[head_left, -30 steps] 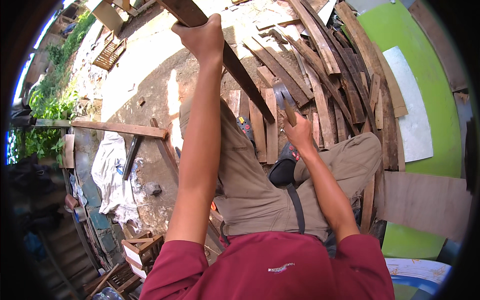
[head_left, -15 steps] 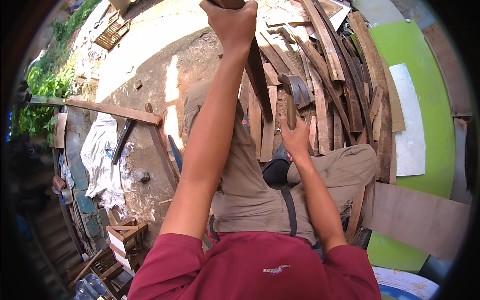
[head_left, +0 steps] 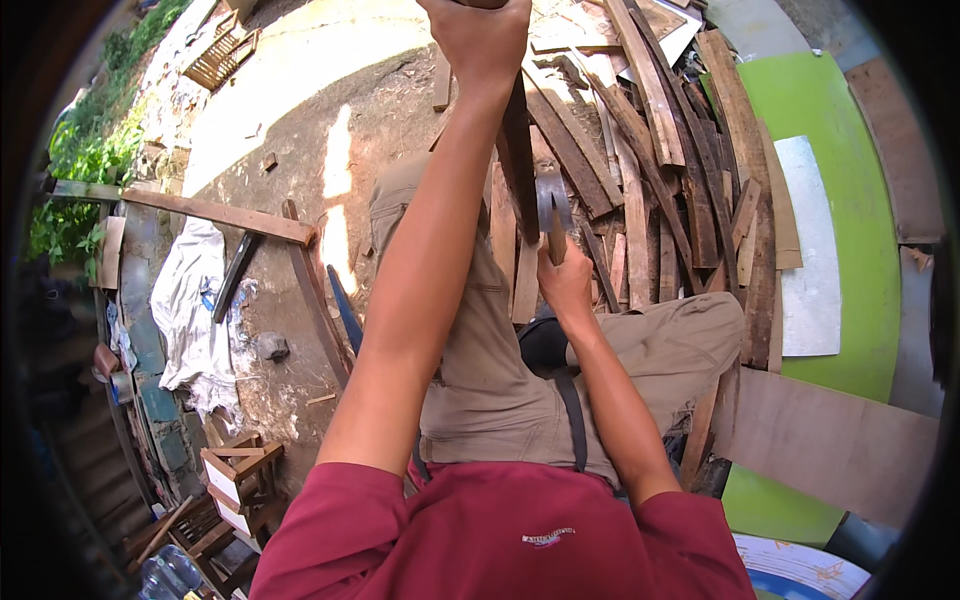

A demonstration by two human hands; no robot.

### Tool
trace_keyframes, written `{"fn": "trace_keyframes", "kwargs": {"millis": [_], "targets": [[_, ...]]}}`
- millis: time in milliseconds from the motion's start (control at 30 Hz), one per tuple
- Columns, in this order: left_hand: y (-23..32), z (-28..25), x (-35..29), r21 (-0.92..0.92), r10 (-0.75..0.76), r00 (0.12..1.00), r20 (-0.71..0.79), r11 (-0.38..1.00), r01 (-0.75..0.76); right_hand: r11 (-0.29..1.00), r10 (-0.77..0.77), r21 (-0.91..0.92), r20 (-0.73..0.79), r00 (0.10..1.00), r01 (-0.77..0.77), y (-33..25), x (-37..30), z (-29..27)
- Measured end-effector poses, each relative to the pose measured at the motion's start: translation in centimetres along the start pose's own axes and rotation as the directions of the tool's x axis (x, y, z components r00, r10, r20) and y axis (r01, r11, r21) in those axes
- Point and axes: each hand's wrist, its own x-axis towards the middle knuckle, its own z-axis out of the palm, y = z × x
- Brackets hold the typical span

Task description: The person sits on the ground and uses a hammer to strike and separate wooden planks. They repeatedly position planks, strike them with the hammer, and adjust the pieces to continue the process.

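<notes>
My left hand (head_left: 484, 42) is raised at the top edge of the view, closed round the upper part of a dark wooden plank (head_left: 516, 165). The plank slants down from it, its lower end just in front of my right hand. My right hand (head_left: 567, 284) grips a claw hammer (head_left: 553, 200) by its short visible handle, over my bent leg. The hammer's metal head lies close beside the plank's lower part; whether they touch I cannot tell. My left forearm covers part of my trouser leg (head_left: 470, 330).
Loose boards (head_left: 640, 130) lie piled ahead and to the right, beside a green panel (head_left: 870, 230) and a white sheet (head_left: 808, 250). On the left are a white cloth (head_left: 195, 310), a long beam (head_left: 220, 215), a stone (head_left: 271, 346) and a handsaw-like blue blade (head_left: 345, 310).
My right hand has brought the hammer leftward, closer to the plank, and its head has turned. My left hand has shifted slightly right with the plank still in it.
</notes>
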Motion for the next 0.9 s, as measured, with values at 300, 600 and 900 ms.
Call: {"fn": "trace_keyframes", "kwargs": {"millis": [300,600,900], "targets": [[-0.1,0.6,0.3,-0.032,-0.006,1.0,-0.017,0.999,0.005,0.998,0.018,0.069,-0.098,0.995,-0.011,0.5,0.2,-0.4],[0.5,0.5,-0.4,-0.035,0.03,0.999,-0.011,0.999,-0.03,1.0,0.018,-0.013,-0.018,1.0,-0.018,1.7,2.7,-1.8],[0.7,-0.3,-1.0,-0.075,0.061,0.997,0.042,0.996,-0.058,0.997,-0.068,-0.02,0.08,0.995,0.069,-3.6,2.9,-3.4]]}}
